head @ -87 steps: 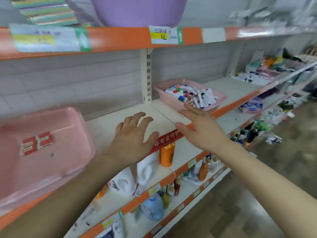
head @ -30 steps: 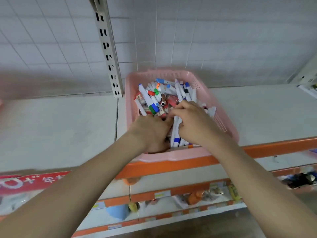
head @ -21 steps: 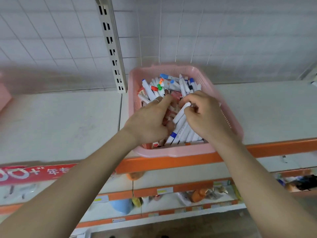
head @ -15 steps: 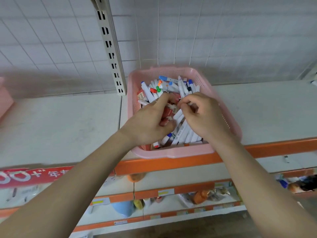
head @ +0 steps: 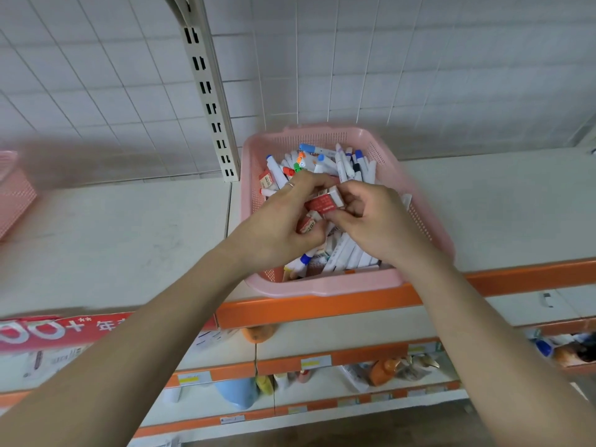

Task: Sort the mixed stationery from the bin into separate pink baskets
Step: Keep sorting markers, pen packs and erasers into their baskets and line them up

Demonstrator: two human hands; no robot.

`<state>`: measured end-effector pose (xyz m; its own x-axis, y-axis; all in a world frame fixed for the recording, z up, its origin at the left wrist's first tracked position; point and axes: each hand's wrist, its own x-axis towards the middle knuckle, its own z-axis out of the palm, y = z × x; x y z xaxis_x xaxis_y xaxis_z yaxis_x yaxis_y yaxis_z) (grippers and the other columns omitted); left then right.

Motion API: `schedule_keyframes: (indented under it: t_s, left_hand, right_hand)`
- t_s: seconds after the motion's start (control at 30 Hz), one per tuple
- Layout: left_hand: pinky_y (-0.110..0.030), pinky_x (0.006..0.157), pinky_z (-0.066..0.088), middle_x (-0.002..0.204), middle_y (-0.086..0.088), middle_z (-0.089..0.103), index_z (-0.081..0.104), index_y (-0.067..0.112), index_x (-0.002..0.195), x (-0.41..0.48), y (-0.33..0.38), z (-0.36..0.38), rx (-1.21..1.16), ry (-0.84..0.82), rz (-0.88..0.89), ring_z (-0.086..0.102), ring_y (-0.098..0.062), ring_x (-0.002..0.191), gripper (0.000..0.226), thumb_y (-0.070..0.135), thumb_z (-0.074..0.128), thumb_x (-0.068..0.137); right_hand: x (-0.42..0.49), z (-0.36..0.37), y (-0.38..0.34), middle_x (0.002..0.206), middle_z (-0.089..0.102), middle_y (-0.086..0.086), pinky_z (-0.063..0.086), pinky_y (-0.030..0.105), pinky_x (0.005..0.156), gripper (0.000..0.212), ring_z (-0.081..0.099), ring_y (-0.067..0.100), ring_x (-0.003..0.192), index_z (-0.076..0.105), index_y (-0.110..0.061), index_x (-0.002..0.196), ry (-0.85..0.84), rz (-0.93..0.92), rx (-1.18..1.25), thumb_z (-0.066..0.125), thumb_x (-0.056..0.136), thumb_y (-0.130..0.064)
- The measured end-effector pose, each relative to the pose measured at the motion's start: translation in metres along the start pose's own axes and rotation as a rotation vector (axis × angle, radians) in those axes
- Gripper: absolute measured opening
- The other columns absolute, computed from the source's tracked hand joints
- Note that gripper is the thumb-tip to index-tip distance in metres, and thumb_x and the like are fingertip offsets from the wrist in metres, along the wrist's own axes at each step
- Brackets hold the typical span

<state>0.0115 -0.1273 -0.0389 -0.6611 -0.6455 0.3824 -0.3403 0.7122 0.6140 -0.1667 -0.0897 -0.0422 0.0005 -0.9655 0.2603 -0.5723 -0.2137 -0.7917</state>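
eraser point(head: 324, 202), long axis left-right, white end right, in right hand point(head: 377, 222)

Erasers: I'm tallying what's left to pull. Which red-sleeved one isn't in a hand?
The eraser lying by the basket's left wall. The other two are held, one pinched by the right hand, one in the left hand.

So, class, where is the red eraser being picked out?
Head view, centre: the red eraser is pinched between the left hand and right hand, just above the markers in the pink basket.
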Motion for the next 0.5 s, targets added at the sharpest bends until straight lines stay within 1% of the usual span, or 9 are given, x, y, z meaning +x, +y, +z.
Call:
schedule_keyframes:
  t_s: [0.1,0.17,0.2,0.27,0.3,0.37,0.43,0.47,0.5]
  left_hand:
    - [-0.005,0.083,0.037,0.13,-0.001,0.043,0.049,0.007,0.131,0.002,-0.001,0.002,0.052,0.047,0.037,0.053,0.002,0.098,0.047,0.002,0.066,0.087]
    - [-0.003,0.074,0.037,0.139,-0.004,0.034,0.053,0.006,0.127,0.002,-0.001,0.002,0.078,0.075,0.016,0.056,-0.001,0.083,0.041,0.006,0.066,0.089]
    - [-0.003,0.073,0.036,0.143,-0.006,0.031,0.056,0.006,0.125,0.002,0.0,0.002,0.097,0.09,0.009,0.056,0.002,0.078,0.036,0.007,0.066,0.09]
    - [-0.001,0.075,0.033,0.148,-0.01,0.028,0.061,0.005,0.118,0.002,-0.002,0.002,0.138,0.112,0.015,0.054,0.012,0.078,0.029,0.008,0.066,0.09]
    - [-0.001,0.075,0.033,0.149,-0.011,0.028,0.063,0.005,0.115,0.002,-0.002,0.001,0.141,0.115,0.015,0.053,0.013,0.079,0.026,0.007,0.066,0.09]
    - [-0.002,0.073,0.033,0.15,-0.005,0.036,0.065,0.007,0.11,0.004,0.0,-0.001,0.114,0.123,-0.016,0.056,0.002,0.082,0.019,0.006,0.065,0.09]
    - [-0.007,0.065,0.037,0.133,0.013,0.056,0.066,0.012,0.115,0.007,0.005,-0.004,0.051,0.122,-0.062,0.058,-0.007,0.074,0.025,0.005,0.063,0.091]
    - [-0.014,0.06,0.042,0.111,0.024,0.064,0.065,0.016,0.118,0.007,0.005,-0.004,0.011,0.125,-0.092,0.055,-0.01,0.063,0.028,0.005,0.062,0.092]
    - [-0.024,0.056,0.046,0.085,0.025,0.066,0.065,0.022,0.117,0.007,0.005,-0.004,-0.036,0.133,-0.133,0.051,-0.015,0.055,0.029,0.006,0.061,0.094]
  right_hand:
    - [0.0,-0.001,0.001,0.081,0.071,-0.013,0.048,0.015,0.069,0.029,0.069,0.001,0.074,0.07,-0.016,0.114,0.066,0.027,0.063,0.072,0.086,-0.011]
    - [0.0,-0.002,0.002,0.082,0.072,-0.008,0.05,0.017,0.07,0.027,0.07,0.005,0.076,0.07,-0.018,0.112,0.089,0.043,0.08,0.073,0.086,-0.013]
    - [0.0,-0.002,0.001,0.082,0.072,-0.006,0.051,0.018,0.07,0.025,0.07,0.007,0.076,0.07,-0.018,0.111,0.094,0.042,0.079,0.072,0.086,-0.013]
    - [-0.001,-0.003,-0.002,0.082,0.074,-0.003,0.054,0.023,0.071,0.023,0.071,0.01,0.077,0.071,-0.019,0.107,0.107,0.019,0.077,0.071,0.086,-0.01]
    - [-0.001,-0.004,-0.004,0.084,0.074,-0.002,0.055,0.023,0.071,0.022,0.071,0.009,0.078,0.071,-0.019,0.105,0.115,0.009,0.086,0.07,0.086,-0.008]
    - [-0.002,-0.008,-0.01,0.087,0.075,-0.002,0.05,0.014,0.068,0.02,0.069,0.003,0.077,0.072,-0.017,0.104,0.126,0.011,0.138,0.069,0.087,-0.008]
    - [-0.002,-0.013,-0.014,0.085,0.075,-0.002,0.046,0.011,0.066,0.016,0.068,0.003,0.076,0.073,-0.016,0.103,0.13,0.021,0.181,0.069,0.089,-0.009]
    - [-0.001,-0.015,-0.015,0.083,0.075,-0.002,0.048,0.016,0.067,0.016,0.069,0.008,0.077,0.073,-0.017,0.102,0.136,0.013,0.192,0.069,0.089,-0.01]
    - [0.001,-0.016,-0.016,0.08,0.074,-0.004,0.05,0.022,0.066,0.016,0.068,0.013,0.074,0.074,-0.018,0.102,0.145,0.003,0.196,0.069,0.088,-0.01]
